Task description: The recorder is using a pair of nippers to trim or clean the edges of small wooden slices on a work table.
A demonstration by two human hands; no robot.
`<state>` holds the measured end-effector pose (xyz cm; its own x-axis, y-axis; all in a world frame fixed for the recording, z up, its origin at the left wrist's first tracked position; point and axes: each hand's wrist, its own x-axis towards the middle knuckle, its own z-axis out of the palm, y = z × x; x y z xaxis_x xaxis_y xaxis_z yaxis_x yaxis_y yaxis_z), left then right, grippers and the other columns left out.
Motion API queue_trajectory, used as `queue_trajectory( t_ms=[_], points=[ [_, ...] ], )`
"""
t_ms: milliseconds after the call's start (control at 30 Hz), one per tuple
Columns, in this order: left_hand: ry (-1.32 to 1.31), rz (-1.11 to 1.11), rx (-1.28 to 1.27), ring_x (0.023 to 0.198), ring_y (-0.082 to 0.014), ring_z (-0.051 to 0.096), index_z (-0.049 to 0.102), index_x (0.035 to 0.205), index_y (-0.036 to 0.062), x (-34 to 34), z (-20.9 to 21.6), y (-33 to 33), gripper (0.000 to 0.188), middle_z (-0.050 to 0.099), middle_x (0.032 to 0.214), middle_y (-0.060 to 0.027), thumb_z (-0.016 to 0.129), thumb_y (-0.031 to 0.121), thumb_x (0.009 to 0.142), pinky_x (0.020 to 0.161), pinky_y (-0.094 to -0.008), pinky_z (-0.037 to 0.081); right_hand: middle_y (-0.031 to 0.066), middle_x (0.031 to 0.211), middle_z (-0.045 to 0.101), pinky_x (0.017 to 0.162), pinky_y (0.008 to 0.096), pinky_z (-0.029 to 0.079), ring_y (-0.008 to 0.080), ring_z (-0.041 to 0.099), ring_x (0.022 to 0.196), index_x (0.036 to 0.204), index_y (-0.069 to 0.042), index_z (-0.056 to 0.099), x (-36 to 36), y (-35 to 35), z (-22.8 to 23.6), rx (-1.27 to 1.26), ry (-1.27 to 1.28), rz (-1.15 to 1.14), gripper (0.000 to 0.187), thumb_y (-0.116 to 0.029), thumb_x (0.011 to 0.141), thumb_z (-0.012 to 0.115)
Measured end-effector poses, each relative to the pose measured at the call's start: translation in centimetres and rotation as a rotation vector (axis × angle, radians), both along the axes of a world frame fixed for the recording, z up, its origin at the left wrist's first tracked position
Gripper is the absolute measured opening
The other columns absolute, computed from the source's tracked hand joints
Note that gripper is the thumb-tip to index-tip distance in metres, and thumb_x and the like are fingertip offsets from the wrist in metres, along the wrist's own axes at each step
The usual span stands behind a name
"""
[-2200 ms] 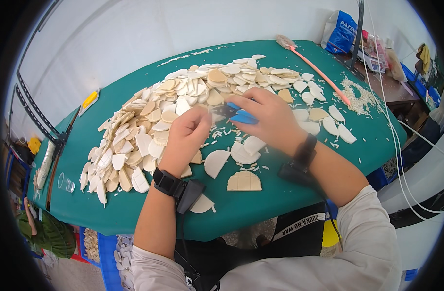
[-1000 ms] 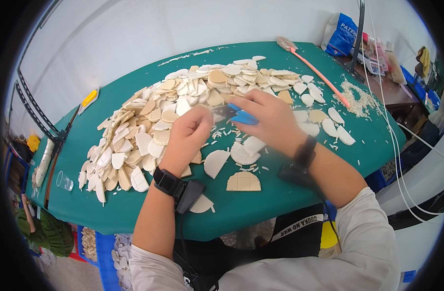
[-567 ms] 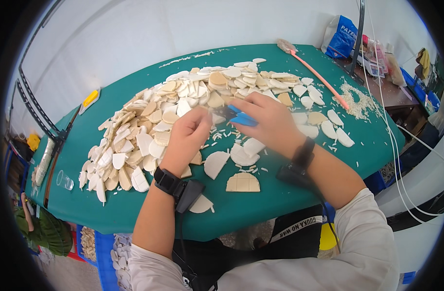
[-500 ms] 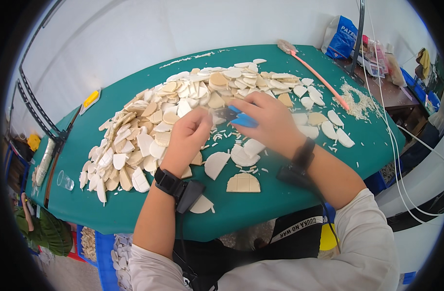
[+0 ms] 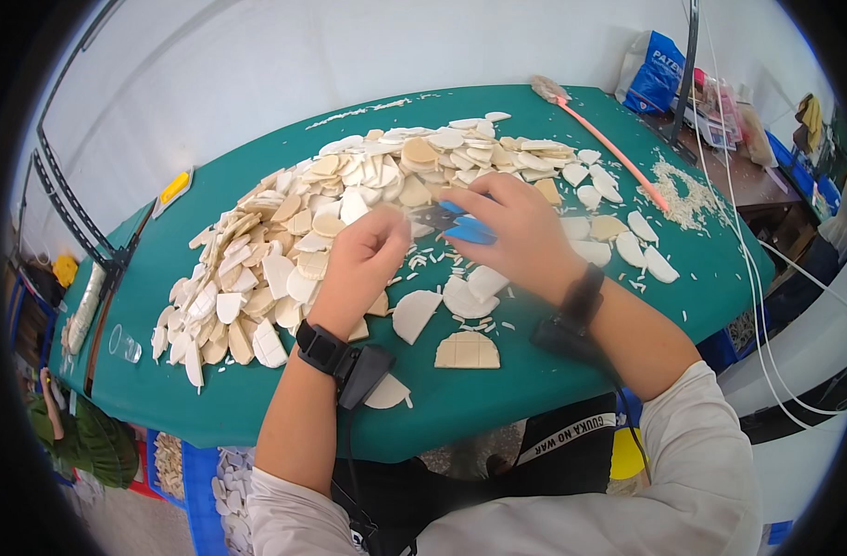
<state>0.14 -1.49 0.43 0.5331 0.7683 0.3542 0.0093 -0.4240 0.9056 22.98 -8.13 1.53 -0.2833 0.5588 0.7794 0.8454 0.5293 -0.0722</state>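
Observation:
My right hand (image 5: 523, 227) is wrapped round a pair of blue-handled pliers (image 5: 470, 229), their grey jaws pointing left toward my other hand. My left hand (image 5: 371, 248) is closed with its fingertips pinched close by the jaws; whatever it grips is hidden and blurred. Beyond both hands spreads a large heap of flat white and cream half-round pieces (image 5: 284, 222). Below them, small offcut slivers (image 5: 421, 262) are scattered on the green table. Nearer to me rest a cream half-round piece (image 5: 468, 350) with scored lines and a white half-round piece (image 5: 416, 315).
On the green table (image 5: 284, 408) are a clear plastic cup (image 5: 124, 345) at left and a pink-handled brush (image 5: 608, 148) at far right, beside a pile of slivers (image 5: 684, 193). Dark metal uprights (image 5: 113, 264) stand at the left edge. White cables (image 5: 752, 287) hang at right.
The pliers' grey jaws show more clearly now, and my left hand has shifted slightly right. Both hands stay over the same spot.

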Motion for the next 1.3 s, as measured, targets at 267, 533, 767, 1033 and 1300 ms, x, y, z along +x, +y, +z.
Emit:
queue_trajectory(
  t_ms=[267, 533, 767, 1033, 1300],
  points=[
    [-0.001, 0.003, 0.0, 0.072, -0.0019, 0.047, 0.064, 0.099, 0.002, -0.04, 0.03, -0.06, 0.01, 0.055, 0.081, 0.0061, 0.059, 0.011, 0.1, 0.062, -0.0207, 0.04, 0.0043, 0.098, 0.061, 0.071, 0.0375, 0.05, 0.0241, 0.063, 0.087, 0.115, -0.014, 0.068, -0.09, 0.17, -0.09, 0.055, 0.013, 0.028, 0.04, -0.025, 0.079, 0.082],
    [-0.021, -0.026, -0.014, 0.075, -0.0028, 0.049, 0.064, 0.099, 0.0009, 0.06, -0.28, 0.08, 0.011, 0.056, 0.083, 0.0054, 0.059, 0.011, 0.1, 0.065, -0.0217, 0.042, 0.0044, 0.098, 0.062, 0.07, 0.0371, 0.05, 0.0239, 0.063, 0.087, 0.115, -0.013, 0.068, -0.22, -0.1, 0.05, 0.064, 0.026, 0.021, 0.042, -0.023, 0.078, 0.082],
    [-0.011, -0.009, 0.002, 0.075, -0.003, 0.049, 0.064, 0.098, 0.0007, 0.03, -0.05, -0.1, 0.013, 0.057, 0.083, 0.0051, 0.06, 0.013, 0.101, 0.065, -0.022, 0.042, 0.0043, 0.097, 0.062, 0.068, 0.0361, 0.05, 0.0231, 0.063, 0.084, 0.115, -0.013, 0.068, -0.3, -0.15, 0.16, 0.045, 0.021, 0.023, 0.04, -0.023, 0.079, 0.082],
    [-0.026, -0.024, -0.015, 0.076, -0.003, 0.049, 0.064, 0.098, 0.0004, 0.02, -0.02, -0.13, 0.013, 0.057, 0.085, 0.0047, 0.06, 0.012, 0.101, 0.066, -0.0219, 0.042, 0.0038, 0.097, 0.063, 0.066, 0.0352, 0.051, 0.0224, 0.064, 0.081, 0.115, -0.014, 0.068, -0.29, -0.21, 0.11, 0.039, 0.02, 0.026, 0.039, -0.023, 0.08, 0.081],
    [-0.001, 0.016, 0.051, 0.077, -0.007, 0.051, 0.063, 0.099, 0.0006, 0.16, -0.4, 0.21, 0.012, 0.056, 0.083, 0.0002, 0.061, 0.012, 0.099, 0.068, -0.0248, 0.044, 0.0028, 0.095, 0.063, 0.063, 0.0341, 0.052, 0.0221, 0.066, 0.081, 0.115, -0.015, 0.066, -0.26, -0.24, -0.03, 0.008, 0.021, -0.004, 0.038, -0.024, 0.081, 0.08]
  ],
)
